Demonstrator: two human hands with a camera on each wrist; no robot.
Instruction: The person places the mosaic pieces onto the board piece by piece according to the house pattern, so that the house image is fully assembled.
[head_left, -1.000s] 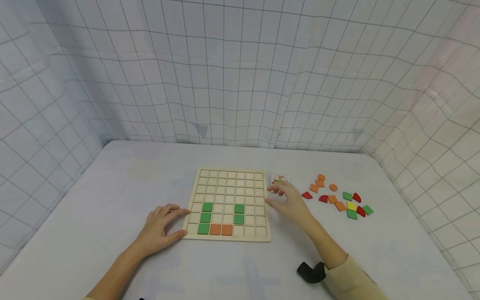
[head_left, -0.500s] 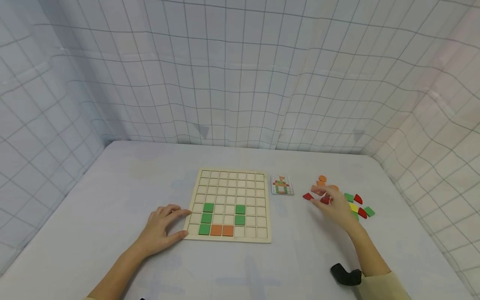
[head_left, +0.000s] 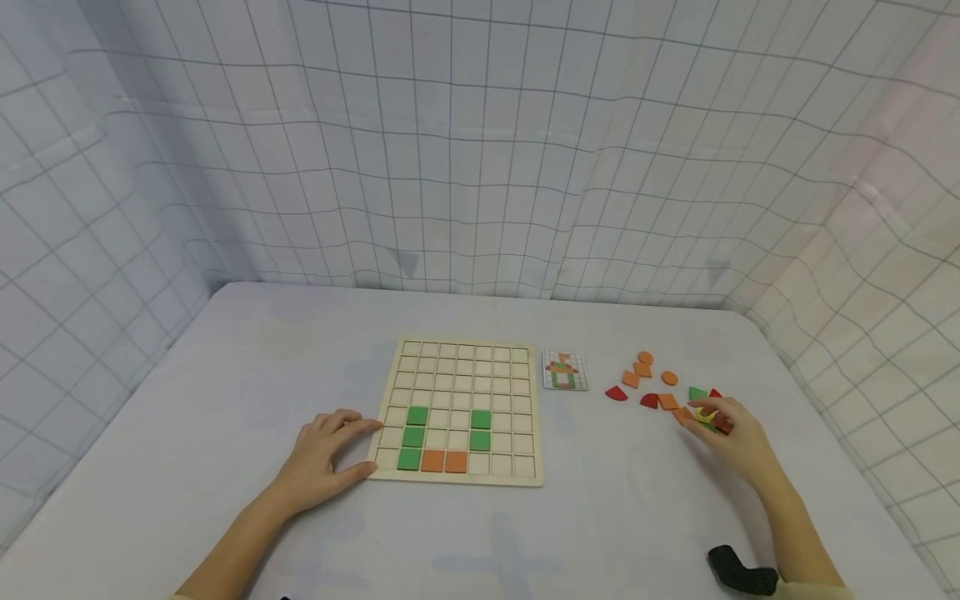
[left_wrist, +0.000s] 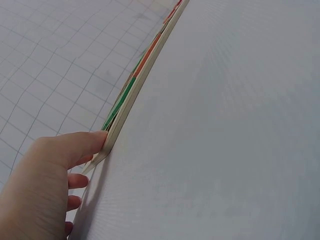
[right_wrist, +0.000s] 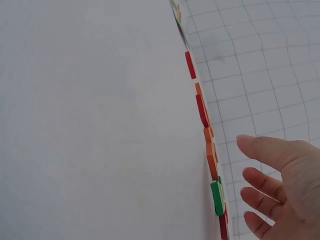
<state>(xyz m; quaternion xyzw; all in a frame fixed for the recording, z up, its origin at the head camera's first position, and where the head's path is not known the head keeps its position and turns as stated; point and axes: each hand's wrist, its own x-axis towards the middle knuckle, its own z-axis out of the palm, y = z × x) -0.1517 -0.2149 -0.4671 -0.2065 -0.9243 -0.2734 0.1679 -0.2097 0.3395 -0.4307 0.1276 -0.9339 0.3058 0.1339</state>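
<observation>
A pale grid board (head_left: 453,377) lies on the table, with several green squares (head_left: 413,436) and two orange squares (head_left: 432,461) in its lower cells. The left hand (head_left: 318,467) rests at the board's left edge; in the left wrist view, the thumb of that hand (left_wrist: 45,175) touches the rim (left_wrist: 145,75). Over the right end of the loose pieces hovers the right hand (head_left: 738,442), near a yellow piece (head_left: 703,414) and a green piece (head_left: 697,392). In the right wrist view the right hand (right_wrist: 280,185) has relaxed fingers, nothing visible between them.
A small pattern card (head_left: 565,371) lies right of the board. Between it and the right hand are scattered orange circles (head_left: 645,357), orange squares (head_left: 631,380) and red wedges (head_left: 617,393). A black object (head_left: 741,572) is at the right wrist. Gridded cloth (head_left: 480,167) surrounds the table.
The right hand has moved right, from beside the card, across the orange and red pieces, to the yellow and green ones. The left hand and the squares on the board have stayed put.
</observation>
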